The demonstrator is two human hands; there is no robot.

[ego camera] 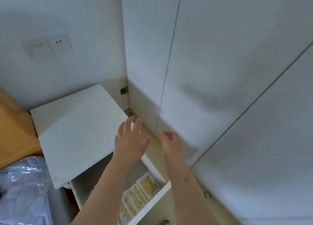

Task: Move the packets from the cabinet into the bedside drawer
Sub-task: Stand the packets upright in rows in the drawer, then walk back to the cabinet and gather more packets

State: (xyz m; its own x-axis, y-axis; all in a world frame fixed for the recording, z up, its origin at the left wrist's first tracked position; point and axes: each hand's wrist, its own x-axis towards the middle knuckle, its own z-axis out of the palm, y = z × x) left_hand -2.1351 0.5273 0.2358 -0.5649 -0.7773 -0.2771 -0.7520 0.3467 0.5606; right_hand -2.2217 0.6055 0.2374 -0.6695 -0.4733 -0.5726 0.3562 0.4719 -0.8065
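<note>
Several clear packets with yellow contents (pixel 138 195) lie in a row inside the pulled-out bedside drawer (pixel 152 200) at the bottom centre. My left hand (pixel 131 141) is raised above the drawer with its fingers spread and holds nothing. My right hand (pixel 170 141) is beside it, near the white cabinet doors (pixel 211 72), its fingers loosely curled and empty. The cabinet doors look closed, so the inside is hidden.
The white bedside table top (pixel 76 128) lies left of my hands. A bed with a wooden headboard (pixel 15 133) and bluish bedding (pixel 23 191) is at far left. A wall switch and socket (pixel 49 47) sit above.
</note>
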